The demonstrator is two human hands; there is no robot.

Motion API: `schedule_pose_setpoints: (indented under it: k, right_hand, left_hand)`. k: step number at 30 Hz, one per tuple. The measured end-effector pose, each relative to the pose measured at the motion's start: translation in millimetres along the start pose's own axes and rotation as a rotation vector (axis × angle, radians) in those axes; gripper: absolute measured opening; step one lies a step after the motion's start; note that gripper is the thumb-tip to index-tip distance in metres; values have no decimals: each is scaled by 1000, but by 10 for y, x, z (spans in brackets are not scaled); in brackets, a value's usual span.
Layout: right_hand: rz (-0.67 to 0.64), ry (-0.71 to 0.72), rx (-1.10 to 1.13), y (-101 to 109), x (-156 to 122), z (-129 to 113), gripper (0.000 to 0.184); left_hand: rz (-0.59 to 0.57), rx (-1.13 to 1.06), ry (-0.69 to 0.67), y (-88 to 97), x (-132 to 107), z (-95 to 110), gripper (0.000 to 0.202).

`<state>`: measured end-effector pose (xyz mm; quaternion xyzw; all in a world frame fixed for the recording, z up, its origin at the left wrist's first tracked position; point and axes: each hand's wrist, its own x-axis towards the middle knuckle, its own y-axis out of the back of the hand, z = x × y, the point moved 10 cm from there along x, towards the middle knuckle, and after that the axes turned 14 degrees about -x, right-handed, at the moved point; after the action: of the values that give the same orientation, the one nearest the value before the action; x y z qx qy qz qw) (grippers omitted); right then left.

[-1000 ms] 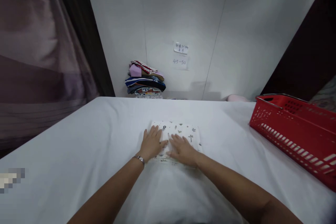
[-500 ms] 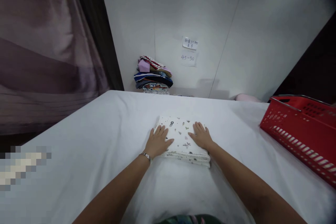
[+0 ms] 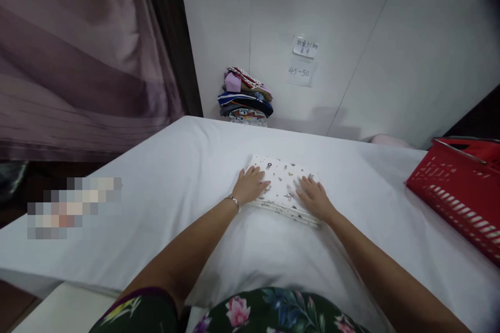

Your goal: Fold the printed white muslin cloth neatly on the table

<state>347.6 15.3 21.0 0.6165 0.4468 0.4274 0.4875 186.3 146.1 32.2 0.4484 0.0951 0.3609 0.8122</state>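
Note:
A folded white cloth [image 3: 282, 179] with a small scattered print lies on the white-covered table [image 3: 156, 192]. Its layered edge faces me. My left hand [image 3: 250, 185] rests on the cloth's left side, fingers spread out. On the right side of the cloth lies my right hand [image 3: 313, 196], also with fingers stretched and apart. Both palms face down, and neither hand grips the fabric. A silver bracelet [image 3: 234, 202] circles my left wrist.
A red plastic basket [image 3: 461, 187] with a metal handle stands at the table's right. Beyond the far edge rises a pile of folded fabrics [image 3: 246, 96] against the wall. A mauve curtain [image 3: 78, 62] hangs at the left. Paper notes [image 3: 302, 60] are stuck on the wall.
The camera view has shifted, so more of the near table edge and a floral garment shows. My right hand has slid slightly inward over the cloth; both hands stay on it.

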Motion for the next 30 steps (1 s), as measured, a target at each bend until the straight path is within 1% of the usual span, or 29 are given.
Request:
schedule_pose_setpoints:
  k: [2, 4, 5, 7, 9, 11, 13, 15, 19, 23, 28, 30]
  right_hand:
    - [60, 92, 45, 74, -199, -89, 54]
    - [83, 226, 47, 96, -431, -226, 50]
    - [95, 283, 37, 103, -536, -286, 48]
    - [127, 356, 19, 133, -682, -373, 44]
    - [177, 364, 19, 196, -719, -417, 41]
    - [210, 349, 36, 256, -670, -466, 36]
    - [209, 348, 49, 277, -579, -551, 32]
    - [197, 350, 44, 268, -486, -641, 29]
    - [168, 299, 5, 201, -352, -699, 27]
    - [118, 260, 14, 157, -308, -688, 27]
    - [40, 182, 138, 148, -262, -618, 25]
    - [28, 154, 190, 143, -249, -583, 26]
  left_hand:
    - [129, -117, 10, 211, -42, -53, 47]
    - [262, -205, 1, 425, -140, -121, 43]
    - [302, -228, -22, 501, -201, -135, 41]
    - [312, -238, -96, 571, -324, -101, 34]
    - [250, -212, -186, 544, -433, 9, 27]
    - [158, -167, -268, 458, -517, 157, 22]
    - [69, -129, -320, 352, -564, 286, 20]
    - [4, -109, -337, 259, -574, 360, 19]
    - [-60, -107, -335, 145, -540, 371, 18]
    - [-87, -121, -346, 110, -517, 347, 18]
    - [-114, -145, -331, 113, -492, 345, 22]
    - [-117, -159, -317, 115, -486, 343, 23]
